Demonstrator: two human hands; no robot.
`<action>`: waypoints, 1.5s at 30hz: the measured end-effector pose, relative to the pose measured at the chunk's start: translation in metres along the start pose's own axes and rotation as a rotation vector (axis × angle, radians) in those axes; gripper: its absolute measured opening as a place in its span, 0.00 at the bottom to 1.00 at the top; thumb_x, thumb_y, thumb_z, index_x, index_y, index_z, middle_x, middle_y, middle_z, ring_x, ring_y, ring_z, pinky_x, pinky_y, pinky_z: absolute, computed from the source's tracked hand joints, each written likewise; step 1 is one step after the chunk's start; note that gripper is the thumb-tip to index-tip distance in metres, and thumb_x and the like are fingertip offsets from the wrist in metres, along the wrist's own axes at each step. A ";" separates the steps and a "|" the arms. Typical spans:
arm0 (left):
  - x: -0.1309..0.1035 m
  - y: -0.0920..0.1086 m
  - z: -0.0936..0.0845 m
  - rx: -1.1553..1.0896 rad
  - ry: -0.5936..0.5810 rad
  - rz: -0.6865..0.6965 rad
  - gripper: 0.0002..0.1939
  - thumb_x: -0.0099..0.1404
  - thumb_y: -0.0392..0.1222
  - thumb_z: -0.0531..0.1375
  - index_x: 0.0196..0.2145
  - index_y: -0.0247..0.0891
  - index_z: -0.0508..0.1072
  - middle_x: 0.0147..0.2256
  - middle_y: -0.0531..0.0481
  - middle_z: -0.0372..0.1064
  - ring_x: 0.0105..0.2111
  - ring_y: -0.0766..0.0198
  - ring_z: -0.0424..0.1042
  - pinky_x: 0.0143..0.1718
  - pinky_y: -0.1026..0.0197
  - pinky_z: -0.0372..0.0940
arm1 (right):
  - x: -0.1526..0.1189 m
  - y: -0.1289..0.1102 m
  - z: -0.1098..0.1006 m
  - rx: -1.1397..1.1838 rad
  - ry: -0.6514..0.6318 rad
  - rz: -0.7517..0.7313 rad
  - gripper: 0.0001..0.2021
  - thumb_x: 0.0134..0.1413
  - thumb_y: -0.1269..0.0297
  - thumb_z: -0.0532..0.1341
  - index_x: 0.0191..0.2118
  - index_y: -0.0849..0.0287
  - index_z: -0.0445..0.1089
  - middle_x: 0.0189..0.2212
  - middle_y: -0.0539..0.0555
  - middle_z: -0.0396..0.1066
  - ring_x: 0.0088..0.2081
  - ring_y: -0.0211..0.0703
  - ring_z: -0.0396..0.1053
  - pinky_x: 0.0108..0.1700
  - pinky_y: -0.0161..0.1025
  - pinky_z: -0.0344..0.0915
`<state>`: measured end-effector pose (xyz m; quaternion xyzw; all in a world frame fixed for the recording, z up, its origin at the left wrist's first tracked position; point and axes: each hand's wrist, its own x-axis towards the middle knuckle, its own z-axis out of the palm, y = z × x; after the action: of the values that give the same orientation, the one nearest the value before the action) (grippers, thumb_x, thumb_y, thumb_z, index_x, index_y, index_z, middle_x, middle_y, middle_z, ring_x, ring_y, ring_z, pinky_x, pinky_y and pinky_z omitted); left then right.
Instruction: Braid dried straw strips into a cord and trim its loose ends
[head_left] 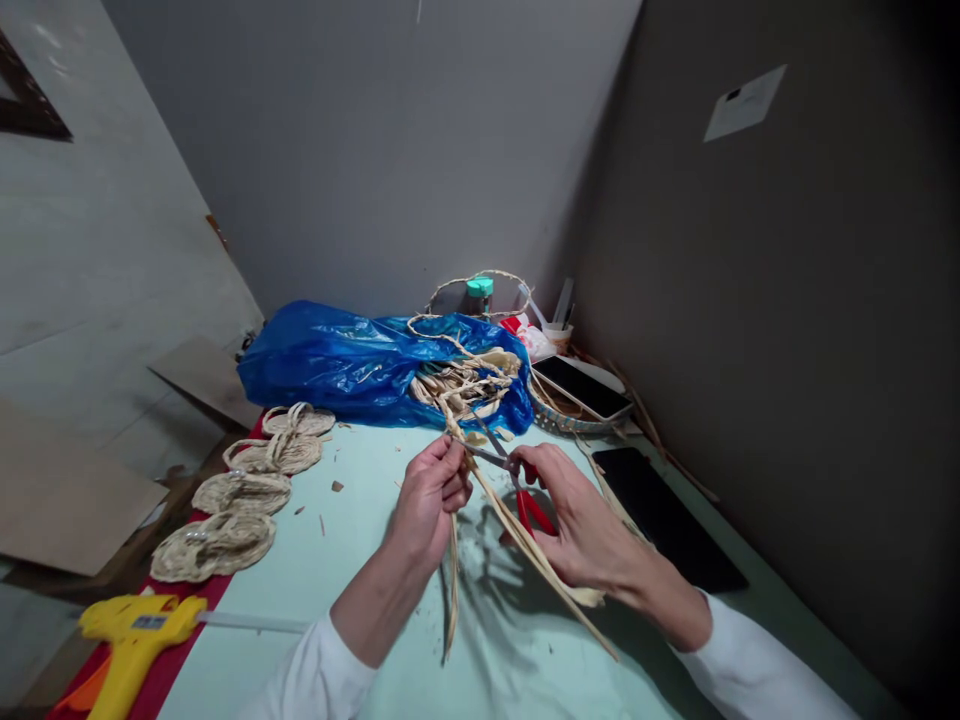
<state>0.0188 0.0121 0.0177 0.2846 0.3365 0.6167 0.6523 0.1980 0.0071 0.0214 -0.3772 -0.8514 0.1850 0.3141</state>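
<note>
My left hand [435, 488] pinches a braid of pale dried plant fibre [454, 425] above the table. Loose strands [517, 525] trail from below the grip toward me. In my right hand [574, 510] are red-handled scissors [526, 500], their blades apart and close to the braid, beside my left fingertips. The braid leads back to a blue plastic bag [330, 350] with a bundle of the same fibre [480, 385] at its mouth. A thin twisted cord loops up over the bag. Whether the blades touch the fibre, I cannot tell.
Several woven fibre sandals [240, 490] line the table's left side. A yellow glue gun [139, 630] lies at the near left corner. Toward the right are a phone [583, 388] on a round tray and a black flat slab [664, 515]. A teal-lidded jar [480, 288] stands behind the bag.
</note>
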 end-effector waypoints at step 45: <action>-0.009 -0.016 0.002 0.496 0.035 -0.014 0.12 0.55 0.47 0.65 0.26 0.33 0.76 0.17 0.58 0.52 0.16 0.75 0.47 0.16 0.68 0.40 | 0.004 0.010 -0.014 0.053 -0.184 0.149 0.13 0.66 0.60 0.50 0.36 0.58 0.70 0.30 0.52 0.71 0.31 0.40 0.67 0.33 0.35 0.60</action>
<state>0.0300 0.0018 0.0069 0.4230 0.4906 0.5157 0.5607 0.2107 0.0176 0.0272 -0.4124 -0.8410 0.2642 0.2300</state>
